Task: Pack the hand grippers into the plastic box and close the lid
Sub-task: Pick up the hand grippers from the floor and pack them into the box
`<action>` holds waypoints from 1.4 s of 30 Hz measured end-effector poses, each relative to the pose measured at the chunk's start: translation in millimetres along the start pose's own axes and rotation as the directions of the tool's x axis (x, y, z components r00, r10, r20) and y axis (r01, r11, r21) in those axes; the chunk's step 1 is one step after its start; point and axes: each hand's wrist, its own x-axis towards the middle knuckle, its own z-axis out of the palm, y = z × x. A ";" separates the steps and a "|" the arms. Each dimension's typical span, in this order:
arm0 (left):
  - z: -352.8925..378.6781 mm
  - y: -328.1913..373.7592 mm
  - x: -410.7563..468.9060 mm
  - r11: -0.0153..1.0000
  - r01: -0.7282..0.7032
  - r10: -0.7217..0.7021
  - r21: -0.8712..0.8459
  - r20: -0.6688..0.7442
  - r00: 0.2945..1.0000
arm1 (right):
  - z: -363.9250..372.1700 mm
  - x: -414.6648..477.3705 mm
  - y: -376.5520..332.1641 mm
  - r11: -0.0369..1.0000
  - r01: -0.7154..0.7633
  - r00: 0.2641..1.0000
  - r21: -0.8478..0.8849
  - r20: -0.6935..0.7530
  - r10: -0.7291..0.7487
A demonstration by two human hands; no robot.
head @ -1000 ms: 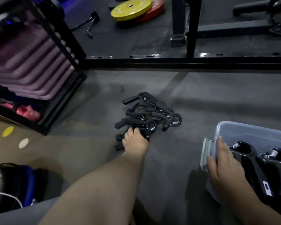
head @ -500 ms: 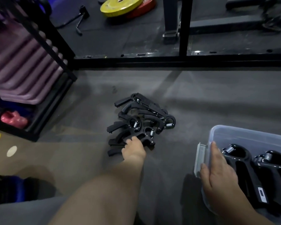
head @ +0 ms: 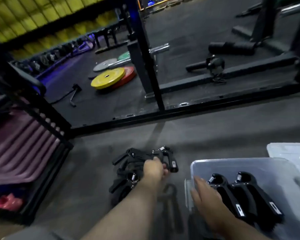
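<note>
A pile of black hand grippers (head: 128,168) lies on the grey floor at centre. My left hand (head: 153,169) is closed around one black hand gripper (head: 168,157) lifted at the pile's right side. To the right stands a clear plastic box (head: 232,164) with two black hand grippers (head: 232,196) lying inside. My right hand (head: 208,200) rests flat on the box's left rim, fingers spread. The clear lid (head: 291,151) lies on the floor behind the box.
A black rack with purple mats (head: 21,149) and pink dumbbells (head: 9,202) stands at left. A black frame rail (head: 180,111) crosses the floor behind the pile. Beyond it lie yellow and red weight plates (head: 111,78). My leg (head: 33,233) shows at the bottom.
My left hand has closed on a gripper and lifted it rightward off the pile. The view has tilted upward, showing more of the gym. My right hand stays on the box rim.
</note>
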 end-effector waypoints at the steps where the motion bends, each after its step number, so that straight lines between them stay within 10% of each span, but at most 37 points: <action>1: 10.0 3.2 -14.0 0.999 -0.014 0.015 -0.031 0.010 1.000 | -10.4 -2.2 -4.6 0.985 -0.018 0.998 0.173 -0.050 0.027; 5: 48.2 -12.1 -68.5 0.930 -0.361 0.356 0.069 0.075 0.931 | -49.7 -0.2 -15.4 0.703 -0.184 0.979 0.687 0.068 0.190; 10: 71.7 -35.7 -137.7 0.655 -0.685 0.600 0.320 0.331 0.728 | -72.9 -4.6 1.1 0.355 -0.283 0.938 0.891 0.180 0.298; 16: 81.7 -56.2 -137.1 0.464 -0.820 0.537 0.335 0.629 0.561 | -106.4 -11.6 41.6 0.606 -0.133 0.928 0.784 -0.116 0.354; 20: 78.8 -82.3 -117.7 0.383 -0.786 0.551 0.486 0.563 0.616 | -145.1 -14.9 85.9 0.783 -0.192 0.902 0.591 -0.207 0.378; 28: 75.0 -102.3 -87.6 0.176 -0.704 0.432 0.687 0.589 0.683 | -149.2 -22.7 138.8 0.714 -0.540 0.834 0.447 0.171 0.524; 35: 69.7 -129.5 -75.7 -0.054 -0.758 0.532 0.650 0.661 0.529 | -133.8 -4.6 149.1 0.749 -0.579 0.813 0.323 0.154 0.562; 42: 73.5 -136.0 -75.1 -0.072 -0.734 0.558 0.675 0.637 0.531 | -111.2 15.4 159.5 0.738 -0.643 0.765 0.207 0.113 0.634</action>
